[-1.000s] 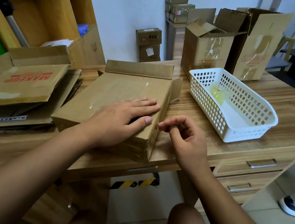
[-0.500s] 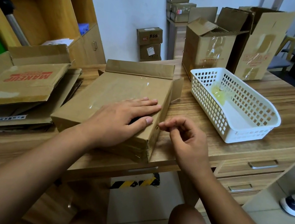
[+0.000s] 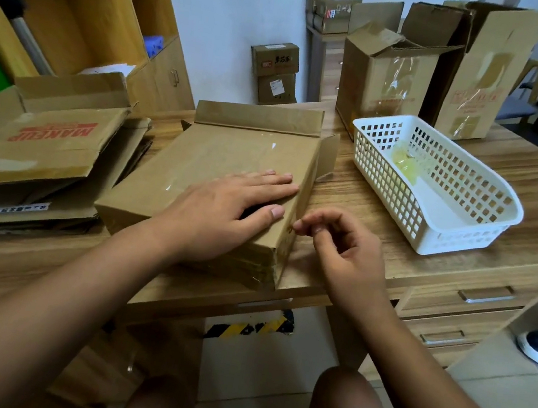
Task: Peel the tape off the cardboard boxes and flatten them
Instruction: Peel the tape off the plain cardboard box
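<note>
box (image 3: 218, 158) under my left hand (image 3: 221, 211), fingers flat, spread; my right hand (image 3: 347, 249) fingertips (image 3: 299, 224) pinched at box's right edge, tape there.

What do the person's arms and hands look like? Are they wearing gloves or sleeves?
No gloves and no sleeves show. Both forearms are bare from the bottom of the picture up to the wrists. The left hand and the right hand are bare too, with no rings, watch or bracelets showing. The fingernails look short and plain.

Pale blue-white wall (image 3: 239, 9), wooden shelving unit (image 3: 81, 4), wood-grain desk (image 3: 461, 251) with drawers (image 3: 475, 298), light tiled floor (image 3: 493, 391)
</note>
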Motion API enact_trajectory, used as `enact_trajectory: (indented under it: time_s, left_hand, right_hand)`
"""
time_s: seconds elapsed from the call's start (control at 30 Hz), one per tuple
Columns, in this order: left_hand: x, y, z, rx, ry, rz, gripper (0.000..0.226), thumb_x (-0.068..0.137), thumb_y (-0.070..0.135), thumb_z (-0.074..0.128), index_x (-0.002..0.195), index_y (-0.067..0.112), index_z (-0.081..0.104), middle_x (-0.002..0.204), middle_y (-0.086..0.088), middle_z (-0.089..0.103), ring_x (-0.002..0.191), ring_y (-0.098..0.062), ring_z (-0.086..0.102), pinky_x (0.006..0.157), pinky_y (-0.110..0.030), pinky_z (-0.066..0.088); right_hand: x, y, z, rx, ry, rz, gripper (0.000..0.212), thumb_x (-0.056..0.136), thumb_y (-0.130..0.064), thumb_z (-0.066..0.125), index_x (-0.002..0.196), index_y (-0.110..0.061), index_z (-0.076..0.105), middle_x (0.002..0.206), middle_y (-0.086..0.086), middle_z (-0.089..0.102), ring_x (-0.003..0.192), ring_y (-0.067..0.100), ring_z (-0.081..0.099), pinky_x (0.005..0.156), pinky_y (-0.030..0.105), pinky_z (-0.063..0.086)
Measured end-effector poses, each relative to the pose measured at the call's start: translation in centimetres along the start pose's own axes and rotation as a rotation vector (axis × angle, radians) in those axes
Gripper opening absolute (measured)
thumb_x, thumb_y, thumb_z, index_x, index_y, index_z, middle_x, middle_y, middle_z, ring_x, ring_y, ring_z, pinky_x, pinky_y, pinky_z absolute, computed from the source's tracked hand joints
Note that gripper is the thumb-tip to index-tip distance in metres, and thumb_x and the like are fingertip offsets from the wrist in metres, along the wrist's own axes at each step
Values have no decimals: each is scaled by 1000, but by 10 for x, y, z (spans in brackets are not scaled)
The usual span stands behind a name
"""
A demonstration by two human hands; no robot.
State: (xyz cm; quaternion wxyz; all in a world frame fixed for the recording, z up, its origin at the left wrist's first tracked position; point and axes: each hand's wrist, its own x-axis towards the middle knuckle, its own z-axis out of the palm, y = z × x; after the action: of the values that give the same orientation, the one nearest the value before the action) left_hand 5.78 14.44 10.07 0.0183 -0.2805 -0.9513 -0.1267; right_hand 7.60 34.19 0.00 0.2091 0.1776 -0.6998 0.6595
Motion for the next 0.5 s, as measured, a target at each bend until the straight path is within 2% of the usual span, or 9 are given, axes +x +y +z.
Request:
enact_trajectory:
  time_s: [0.13,0.23,0.33,0.5]
  left_hand:
    - [0,0,1,-5,6,-4,54,94,59,27,148,52,34,154,33,28,144,11,18,117,-33,28]
    - [0,-1,2,-12,15,-1,54,94,59,28,148,52,35,154,32,30,144,11,19,117,-34,30]
    - [1,-2,3,-7,22,6,53,95,59,28,147,52,36,154,33,30,144,10,19,116,-35,32]
    - [1,-2,2,-1,19,9,53,95,59,28,147,53,35,154,33,29,144,10,19,115,-32,30]
  right_hand:
    - [3,1,2,107,72,3,27,100,3,53,103,-19,69,106,6,74,107,23,70,97,43,55]
    - [3,1,3,114,72,3,29,101,4,52,105,-19,69,107,7,74,108,23,70,98,45,55]
    - [3,1,3,96,64,-1,31,100,4,52,102,-21,70,105,6,75,106,23,71,97,44,56]
    - [1,2,1,33,10,-5,29,99,5,54,100,-20,68,97,1,75,99,19,72,91,35,57]
